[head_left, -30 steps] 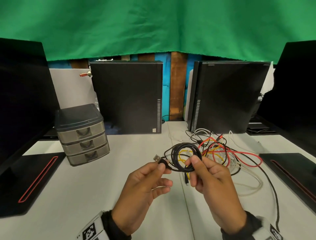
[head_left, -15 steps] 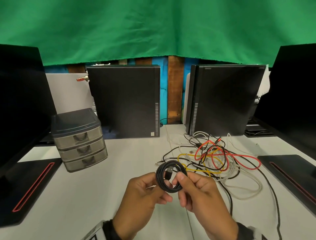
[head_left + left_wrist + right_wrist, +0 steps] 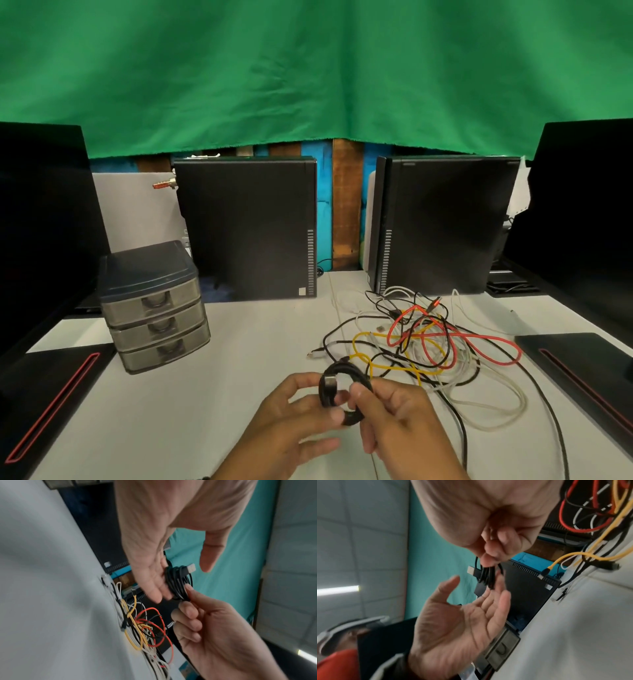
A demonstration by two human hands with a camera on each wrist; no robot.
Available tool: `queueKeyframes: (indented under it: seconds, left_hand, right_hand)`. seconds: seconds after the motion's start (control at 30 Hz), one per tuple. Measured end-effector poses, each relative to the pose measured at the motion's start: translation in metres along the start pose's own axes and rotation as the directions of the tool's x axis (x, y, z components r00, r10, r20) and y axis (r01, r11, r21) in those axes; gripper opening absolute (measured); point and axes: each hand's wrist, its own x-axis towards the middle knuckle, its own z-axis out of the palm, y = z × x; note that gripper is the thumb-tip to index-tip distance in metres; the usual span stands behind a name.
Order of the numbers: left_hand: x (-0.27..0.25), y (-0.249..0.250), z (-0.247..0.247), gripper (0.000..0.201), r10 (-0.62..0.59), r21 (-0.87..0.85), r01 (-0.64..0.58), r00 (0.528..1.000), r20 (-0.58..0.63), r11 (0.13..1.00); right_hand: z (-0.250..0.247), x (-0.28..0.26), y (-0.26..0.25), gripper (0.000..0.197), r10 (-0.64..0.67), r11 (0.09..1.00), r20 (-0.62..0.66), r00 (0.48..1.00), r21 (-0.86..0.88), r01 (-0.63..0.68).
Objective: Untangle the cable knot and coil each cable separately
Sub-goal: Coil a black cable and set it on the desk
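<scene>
Presently my right hand [image 3: 394,421] pinches the coiled black cable [image 3: 337,394], USB plug [image 3: 330,382] pointing up; my left hand [image 3: 291,421] lies open, fingers touching it. No legible writing.

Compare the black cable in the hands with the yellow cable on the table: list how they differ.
The black cable is wound into a small tight coil; the yellow cable sprawls in loose open loops. The black cable is held off the table, pinched by the right hand with the left hand open beside it; the yellow cable lies untouched on the table. The black cable looks separate; the yellow cable is tangled with red and white cables. Both are thin, with a plug showing.
</scene>
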Motion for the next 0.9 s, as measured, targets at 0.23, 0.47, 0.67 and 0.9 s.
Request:
queueKeyframes:
  seconds: [0.23,0.47,0.67,0.9]
  left_hand:
    - [0.004,-0.005,0.004,0.049,-0.068,-0.05,0.058,0.974,-0.214,0.997]
    - [0.002,-0.002,0.004,0.063,-0.056,-0.076,0.045,0.988,-0.147,0.996]
    - [-0.001,0.0,0.015,0.041,0.054,0.101,-0.026,0.955,-0.29,0.995]
    - [0.002,-0.011,0.023,0.023,0.259,0.428,-0.071,0.879,-0.4,0.901]
  right_hand:
    - [0.005,-0.001,0.002,0.033,-0.06,0.984,0.028,0.998,-0.169,0.063]
    - [0.0,0.0,0.0,0.032,-0.071,0.982,-0.034,0.997,-0.177,0.064]
    - [0.009,-0.003,0.004,0.031,-0.035,0.979,0.024,0.999,-0.2,0.039]
    - [0.011,-0.001,0.004,0.032,-0.077,0.949,0.002,0.997,-0.307,0.074]
